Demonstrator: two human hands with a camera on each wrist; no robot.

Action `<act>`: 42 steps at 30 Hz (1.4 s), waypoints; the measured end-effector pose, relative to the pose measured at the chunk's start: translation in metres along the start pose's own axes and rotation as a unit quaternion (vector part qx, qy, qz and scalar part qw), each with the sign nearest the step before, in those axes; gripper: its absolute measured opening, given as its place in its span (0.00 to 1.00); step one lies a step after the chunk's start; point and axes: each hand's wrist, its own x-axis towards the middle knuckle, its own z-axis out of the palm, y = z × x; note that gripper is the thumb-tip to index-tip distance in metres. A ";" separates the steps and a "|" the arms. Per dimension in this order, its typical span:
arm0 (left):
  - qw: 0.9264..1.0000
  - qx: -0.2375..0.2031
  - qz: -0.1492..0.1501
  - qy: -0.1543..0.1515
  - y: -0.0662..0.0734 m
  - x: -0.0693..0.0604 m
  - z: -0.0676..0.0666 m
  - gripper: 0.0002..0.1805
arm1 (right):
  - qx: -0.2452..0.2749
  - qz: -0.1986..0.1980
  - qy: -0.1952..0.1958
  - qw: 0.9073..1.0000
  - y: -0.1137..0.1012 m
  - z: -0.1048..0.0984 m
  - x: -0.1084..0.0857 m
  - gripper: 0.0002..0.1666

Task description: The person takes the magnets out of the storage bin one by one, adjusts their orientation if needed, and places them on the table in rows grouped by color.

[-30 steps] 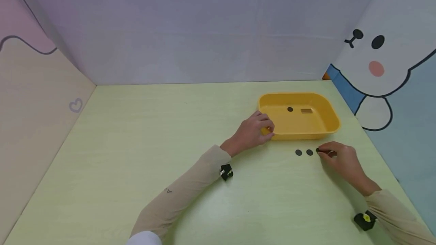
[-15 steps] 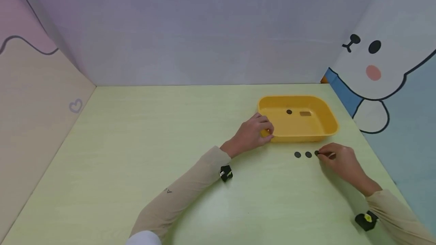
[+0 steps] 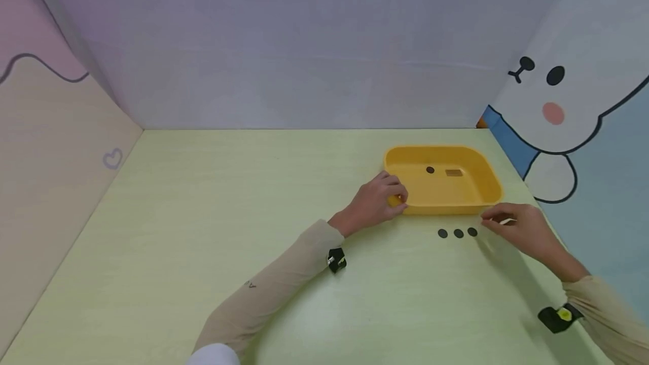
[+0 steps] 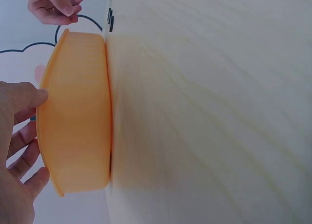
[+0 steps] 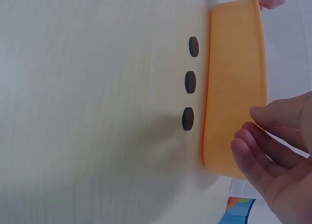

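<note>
A yellow plastic tray (image 3: 441, 207) stands on the table. My left hand (image 3: 374, 199) grips its left front corner; in the left wrist view the thumb and fingers (image 4: 27, 151) lie at the tray's rim (image 4: 44, 121). Three small dark round discs, a left one (image 3: 443, 234), a middle one (image 3: 458, 234) and a right one (image 3: 472, 232), lie in a row before the tray. Above and right of the row hovers my right hand (image 3: 522, 227), fingers loosely bent, holding nothing. One more dark disc (image 3: 430, 170) lies inside the tray.
Behind the table (image 3: 228, 196) rises a plain backdrop (image 3: 304, 44). A printed cartoon panel (image 3: 598, 196) flanks the right side, close to the tray and right hand. Another panel (image 3: 56, 145) borders the left.
My right hand has let go of the right disc, leaving it in the row, and has lifted up and to the right. The left hand keeps its grip on the tray.
</note>
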 end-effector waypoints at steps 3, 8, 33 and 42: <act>1.000 -0.001 0.003 0.002 0.000 0.000 0.001 0.04 | 0.017 0.021 -0.008 1.000 -0.001 -0.005 0.003 0.10; 1.000 -0.005 0.004 0.006 0.001 0.000 0.000 0.04 | 0.043 0.025 -0.010 0.999 -0.003 -0.011 0.008 0.11; 1.000 0.001 -0.008 -0.002 0.002 0.000 0.002 0.04 | 0.076 0.091 0.020 0.993 -0.016 -0.019 0.048 0.21; 1.000 0.004 -0.006 -0.003 0.004 0.000 0.001 0.05 | 0.071 0.108 0.017 0.991 -0.016 -0.015 0.059 0.25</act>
